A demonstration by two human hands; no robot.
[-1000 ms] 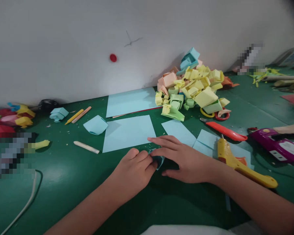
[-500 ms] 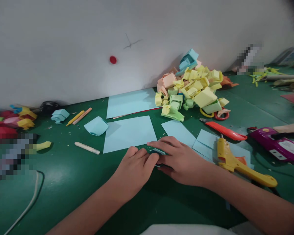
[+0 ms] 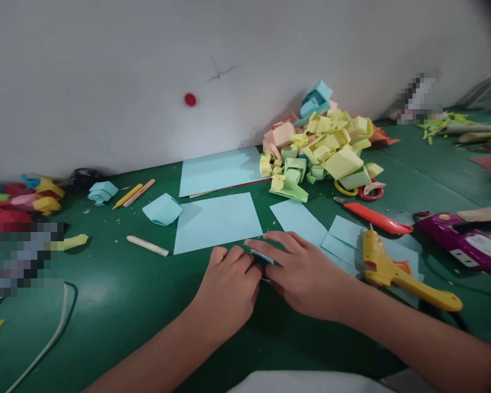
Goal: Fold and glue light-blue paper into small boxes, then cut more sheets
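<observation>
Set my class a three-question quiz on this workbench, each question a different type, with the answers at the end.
1. True or false: the yellow glue gun lies partly over light blue paper.
2. What colour is the cutter's handle?
A) Green
B) Red
C) White
3. Fill in: the left hand and right hand meet at a small piece of ____ paper.

Key: 1 true; 2 B; 3 blue.

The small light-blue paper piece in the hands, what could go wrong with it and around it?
The paper piece might crumple if the left hand or right hand squeezes hard. The nearby right forearm could bump the yellow glue gun, which might burn skin if hot.
</observation>
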